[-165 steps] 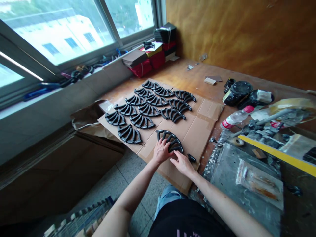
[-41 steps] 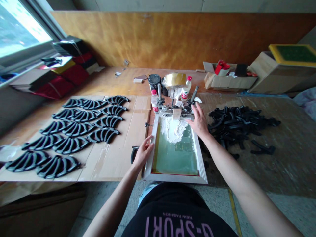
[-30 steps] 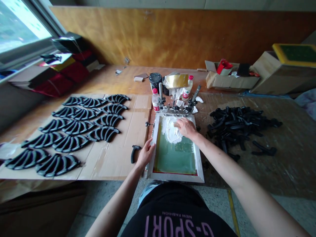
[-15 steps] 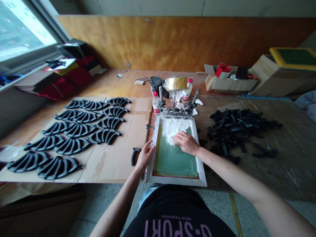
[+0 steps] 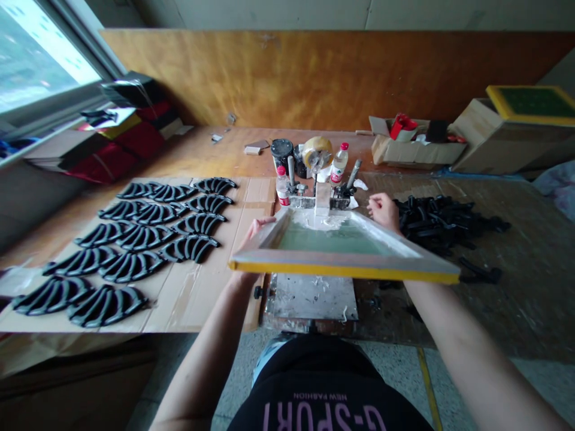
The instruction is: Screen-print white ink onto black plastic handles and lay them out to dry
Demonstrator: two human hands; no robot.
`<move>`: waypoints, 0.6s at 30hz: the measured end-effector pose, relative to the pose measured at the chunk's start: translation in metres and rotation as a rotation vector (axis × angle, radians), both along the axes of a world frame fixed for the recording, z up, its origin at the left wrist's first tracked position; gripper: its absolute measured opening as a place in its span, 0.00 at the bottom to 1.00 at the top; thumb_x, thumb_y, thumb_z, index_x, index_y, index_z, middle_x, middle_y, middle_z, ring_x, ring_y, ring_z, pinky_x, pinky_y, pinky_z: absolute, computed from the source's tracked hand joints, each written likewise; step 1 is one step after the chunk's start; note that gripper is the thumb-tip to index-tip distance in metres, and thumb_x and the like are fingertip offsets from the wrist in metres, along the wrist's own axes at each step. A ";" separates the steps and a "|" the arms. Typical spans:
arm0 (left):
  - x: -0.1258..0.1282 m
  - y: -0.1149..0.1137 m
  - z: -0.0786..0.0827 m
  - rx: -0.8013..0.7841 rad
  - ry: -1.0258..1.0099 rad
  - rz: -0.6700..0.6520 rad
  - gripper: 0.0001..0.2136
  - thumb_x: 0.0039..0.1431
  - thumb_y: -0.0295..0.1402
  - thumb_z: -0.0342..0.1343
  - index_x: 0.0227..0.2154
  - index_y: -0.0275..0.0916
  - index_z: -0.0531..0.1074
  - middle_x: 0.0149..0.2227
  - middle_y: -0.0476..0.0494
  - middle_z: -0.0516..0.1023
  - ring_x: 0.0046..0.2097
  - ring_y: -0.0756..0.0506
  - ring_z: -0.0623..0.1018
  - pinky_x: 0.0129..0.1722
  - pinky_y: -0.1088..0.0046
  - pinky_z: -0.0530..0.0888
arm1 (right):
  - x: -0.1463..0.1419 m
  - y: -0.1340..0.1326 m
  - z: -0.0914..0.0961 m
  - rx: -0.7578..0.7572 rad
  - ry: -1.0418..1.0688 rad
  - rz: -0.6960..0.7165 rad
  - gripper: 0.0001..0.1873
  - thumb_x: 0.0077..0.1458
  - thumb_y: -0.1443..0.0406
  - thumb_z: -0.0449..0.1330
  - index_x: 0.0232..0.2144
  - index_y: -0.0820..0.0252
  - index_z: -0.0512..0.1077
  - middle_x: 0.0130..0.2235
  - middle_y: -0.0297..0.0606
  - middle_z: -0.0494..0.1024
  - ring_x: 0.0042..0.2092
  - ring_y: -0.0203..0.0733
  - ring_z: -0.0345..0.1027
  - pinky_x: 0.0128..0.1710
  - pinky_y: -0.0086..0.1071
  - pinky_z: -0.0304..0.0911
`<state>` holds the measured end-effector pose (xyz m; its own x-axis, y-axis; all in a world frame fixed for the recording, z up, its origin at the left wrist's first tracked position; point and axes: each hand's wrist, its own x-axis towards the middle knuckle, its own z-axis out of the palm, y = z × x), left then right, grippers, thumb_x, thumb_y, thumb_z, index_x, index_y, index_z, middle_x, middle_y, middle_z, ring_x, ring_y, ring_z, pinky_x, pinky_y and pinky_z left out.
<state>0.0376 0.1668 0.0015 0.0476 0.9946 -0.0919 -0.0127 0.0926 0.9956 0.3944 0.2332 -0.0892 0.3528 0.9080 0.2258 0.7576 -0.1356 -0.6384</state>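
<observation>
A printing screen [image 5: 341,266] with a yellow front edge is tilted up, its near side raised above a paint-smeared base plate [image 5: 314,296]. My left hand [image 5: 255,229] grips the screen's left rail. My right hand [image 5: 383,209] hovers at the screen's far right corner, fingers curled, right beside a loose pile of black plastic parts [image 5: 444,218]; what it holds, if anything, is hidden. White ink [image 5: 321,220] lies at the far end of the green mesh. A pale squeegee block [image 5: 322,197] stands at the hinge clamps.
Rows of black curved parts [image 5: 148,239] lie on flat cardboard [image 5: 211,293] at the left. Two bottles [image 5: 281,184] [image 5: 339,164], a black pot and a tape roll [image 5: 317,152] stand behind the clamps. Cardboard boxes [image 5: 413,146] [image 5: 507,131] sit at the back right.
My right hand pulled the ink toward me across the flat screen, then left it. The screen now swings up on its hinge, lifted by my left hand, and the base plate shows.
</observation>
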 end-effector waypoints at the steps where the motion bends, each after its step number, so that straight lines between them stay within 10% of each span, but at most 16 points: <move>1: 0.005 0.009 0.005 0.028 -0.033 0.005 0.26 0.59 0.56 0.45 0.45 0.38 0.72 0.38 0.42 0.77 0.41 0.43 0.78 0.34 0.70 0.76 | 0.003 -0.011 -0.010 -0.042 0.025 -0.025 0.16 0.61 0.61 0.51 0.46 0.63 0.72 0.35 0.42 0.78 0.36 0.44 0.72 0.37 0.35 0.66; 6: 0.031 0.021 -0.006 -0.034 -0.227 0.138 0.26 0.61 0.54 0.44 0.48 0.37 0.68 0.40 0.40 0.77 0.38 0.47 0.78 0.34 0.71 0.76 | -0.050 -0.064 -0.049 -0.099 -0.144 0.432 0.21 0.52 0.60 0.64 0.49 0.57 0.71 0.42 0.41 0.77 0.45 0.46 0.69 0.47 0.39 0.63; 13: 0.059 -0.062 -0.089 -0.651 -0.224 -0.188 0.29 0.56 0.57 0.50 0.47 0.36 0.68 0.44 0.33 0.78 0.39 0.42 0.80 0.31 0.68 0.76 | -0.140 -0.116 -0.022 0.006 -0.296 0.608 0.08 0.59 0.63 0.59 0.40 0.56 0.75 0.38 0.41 0.74 0.44 0.45 0.65 0.47 0.38 0.61; 16: 0.025 -0.066 -0.109 -0.632 -0.084 -0.081 0.26 0.55 0.57 0.50 0.36 0.35 0.70 0.32 0.38 0.80 0.29 0.45 0.79 0.26 0.71 0.74 | -0.128 -0.129 -0.024 0.042 -0.212 0.710 0.08 0.62 0.64 0.55 0.42 0.54 0.73 0.39 0.39 0.76 0.44 0.43 0.67 0.47 0.37 0.61; 18: -0.023 -0.056 -0.122 -0.583 0.121 0.036 0.25 0.54 0.58 0.49 0.28 0.36 0.69 0.21 0.43 0.76 0.21 0.48 0.74 0.22 0.74 0.70 | -0.095 -0.132 -0.039 -0.007 -0.214 0.438 0.09 0.61 0.67 0.54 0.44 0.56 0.71 0.42 0.42 0.76 0.46 0.45 0.68 0.48 0.39 0.62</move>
